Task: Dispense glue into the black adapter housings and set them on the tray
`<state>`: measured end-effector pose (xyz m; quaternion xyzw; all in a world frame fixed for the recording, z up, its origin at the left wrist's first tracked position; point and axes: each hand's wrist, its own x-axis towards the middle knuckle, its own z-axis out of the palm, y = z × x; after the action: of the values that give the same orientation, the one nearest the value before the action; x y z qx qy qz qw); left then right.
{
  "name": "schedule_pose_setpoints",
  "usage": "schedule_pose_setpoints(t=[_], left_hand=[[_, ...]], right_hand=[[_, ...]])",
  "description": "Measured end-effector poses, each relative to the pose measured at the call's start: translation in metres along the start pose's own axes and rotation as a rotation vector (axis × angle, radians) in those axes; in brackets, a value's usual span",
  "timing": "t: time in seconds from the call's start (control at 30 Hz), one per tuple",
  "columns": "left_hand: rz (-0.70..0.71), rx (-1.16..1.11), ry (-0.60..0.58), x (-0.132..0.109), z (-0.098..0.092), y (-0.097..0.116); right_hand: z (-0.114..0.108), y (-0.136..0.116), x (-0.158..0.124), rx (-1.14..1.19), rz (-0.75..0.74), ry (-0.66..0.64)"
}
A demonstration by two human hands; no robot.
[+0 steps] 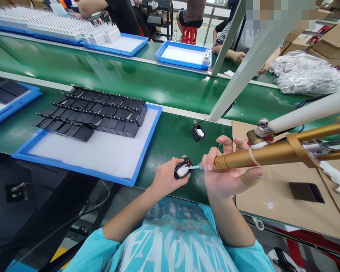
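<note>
My left hand (pixel 167 176) is closed around a small black housing (pixel 182 170) with a white part inside and a metal piece with red and black wires at its top. A gold dispensing gun (pixel 252 155), tube-shaped, is in my right hand (pixel 226 172), with the fingers curled about its front end and the thumb stretched out below. Its pale blue nozzle (pixel 197 166) reaches to the edge of the housing; whether it touches cannot be made out. Just beyond my hands, a second black housing (pixel 198 133) with a white part stands on the green bench.
Rows of black housings sit on a blue-rimmed tray (pixel 143 151) at left. Brown cardboard (pixel 268 194) at right carries a black case (pixel 306 192). A slanted post (pixel 243 71) rises behind my hands. Across the green belt (pixel 124 77) are blue trays, bagged parts (pixel 306 71) and people seated.
</note>
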<state>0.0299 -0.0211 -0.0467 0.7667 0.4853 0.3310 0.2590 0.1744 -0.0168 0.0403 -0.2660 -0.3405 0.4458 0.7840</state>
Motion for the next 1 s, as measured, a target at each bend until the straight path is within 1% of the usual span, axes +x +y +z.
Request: schedule_pose_setpoints(t=[0.07, 0.17, 0.4, 0.53, 0.67, 0.73, 0.8, 0.9, 1.0], left_hand=[[-0.006, -0.003, 0.005, 0.001, 0.004, -0.003], [0.023, -0.043, 0.034, 0.003, 0.007, -0.001], [0.162, -0.132, 0.136, 0.006, 0.006, 0.007], [0.173, -0.13, 0.129, 0.005, 0.006, 0.005], [0.173, -0.128, 0.121, 0.005, 0.005, 0.006], [0.148, -0.101, 0.107, 0.006, 0.003, 0.006], [0.119, -0.051, 0.069, 0.007, 0.001, 0.002], [0.067, -0.006, -0.038, 0.01, -0.003, -0.008], [-0.042, -0.035, -0.162, 0.014, -0.011, -0.018]], right_hand=[[0.003, 0.001, 0.0, 0.014, 0.008, -0.009], [0.009, 0.004, -0.001, 0.02, 0.015, -0.034], [0.017, 0.006, -0.004, -0.001, 0.031, -0.068], [0.016, 0.005, -0.004, -0.015, 0.014, -0.084], [0.016, 0.006, -0.005, -0.054, 0.014, -0.056], [0.016, 0.006, -0.005, -0.063, 0.007, -0.05], [0.015, 0.007, -0.004, -0.061, -0.003, -0.053], [0.012, 0.007, -0.002, -0.041, -0.01, -0.048], [0.006, 0.006, 0.001, -0.046, -0.012, -0.019]])
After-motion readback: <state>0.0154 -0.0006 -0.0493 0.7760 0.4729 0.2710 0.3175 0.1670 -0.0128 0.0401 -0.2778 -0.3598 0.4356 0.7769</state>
